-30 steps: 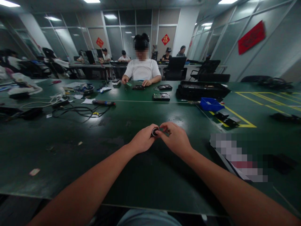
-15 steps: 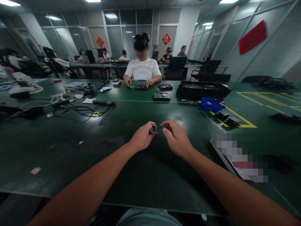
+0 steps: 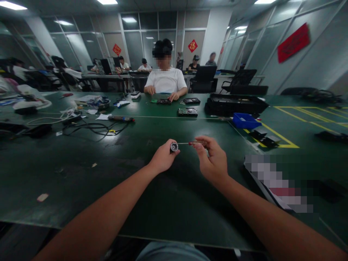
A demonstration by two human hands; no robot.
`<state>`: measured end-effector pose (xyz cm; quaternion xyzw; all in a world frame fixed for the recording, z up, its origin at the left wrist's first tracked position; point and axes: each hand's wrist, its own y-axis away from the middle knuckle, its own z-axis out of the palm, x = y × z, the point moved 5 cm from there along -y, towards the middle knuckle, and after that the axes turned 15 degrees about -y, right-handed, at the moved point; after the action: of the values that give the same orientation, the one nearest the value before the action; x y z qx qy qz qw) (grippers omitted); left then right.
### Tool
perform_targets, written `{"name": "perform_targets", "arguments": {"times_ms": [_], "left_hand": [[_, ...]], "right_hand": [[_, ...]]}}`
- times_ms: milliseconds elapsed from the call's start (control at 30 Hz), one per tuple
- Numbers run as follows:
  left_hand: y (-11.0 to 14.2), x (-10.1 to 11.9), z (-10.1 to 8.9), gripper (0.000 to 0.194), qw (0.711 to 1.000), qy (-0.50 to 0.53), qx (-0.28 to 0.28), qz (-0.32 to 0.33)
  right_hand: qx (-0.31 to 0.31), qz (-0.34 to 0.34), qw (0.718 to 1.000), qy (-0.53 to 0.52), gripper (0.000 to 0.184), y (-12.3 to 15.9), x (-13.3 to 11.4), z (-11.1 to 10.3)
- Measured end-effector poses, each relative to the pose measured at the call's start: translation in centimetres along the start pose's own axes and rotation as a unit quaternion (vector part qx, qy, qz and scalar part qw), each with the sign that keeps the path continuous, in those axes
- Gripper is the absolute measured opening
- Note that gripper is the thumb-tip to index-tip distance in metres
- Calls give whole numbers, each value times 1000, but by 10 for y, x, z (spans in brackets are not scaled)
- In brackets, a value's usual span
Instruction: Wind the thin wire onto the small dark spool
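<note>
Two bare hands at work above a green table [image 3: 146, 210]; the left hand [image 3: 163, 158] is wrapped around a dark cylinder [image 3: 174, 147] with a bright ring at its end; the right hand [image 3: 215, 159] pinches the handle of a slim screwdriver [image 3: 197, 143] between thumb and fingers; the hands stand apart from each other, bridged by the thin metal shaft. Both objects are located in front of the person, near the middle of the view; the shaft's tip reaches the right side of the cylinder's ringed end, though whether it touches or sits in a screw is too small to tell.

Good practice, as judged from this pose: the left grip should be firm enough to stop the cylinder rolling; the shaft should be square to the surface it meets; pressure should run along the shaft, with the turn coming from the fingertips rather than the wrist; a slanted tip would probably slip.

Orientation: the cylinder's ringed end faces back toward the person; its long axis appears to run away from the viewer, foreshortened and largely hidden by the left hand; the screwdriver lies crosswise, nearly level in the view, tip leftward and handle rightward.
</note>
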<state>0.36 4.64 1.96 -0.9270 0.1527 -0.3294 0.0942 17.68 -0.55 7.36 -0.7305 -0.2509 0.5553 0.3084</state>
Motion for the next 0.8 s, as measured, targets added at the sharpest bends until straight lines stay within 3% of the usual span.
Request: {"name": "perform_targets", "arguments": {"times_ms": [400,800], "left_hand": [[0,2,-2,15,1000,8,0,7],[0,1,-3,16,1000,17,19,8]], "right_hand": [[-31,55,997,32,20,-3,9,1],[-22,48,998,45,19,-4,7,1]]}}
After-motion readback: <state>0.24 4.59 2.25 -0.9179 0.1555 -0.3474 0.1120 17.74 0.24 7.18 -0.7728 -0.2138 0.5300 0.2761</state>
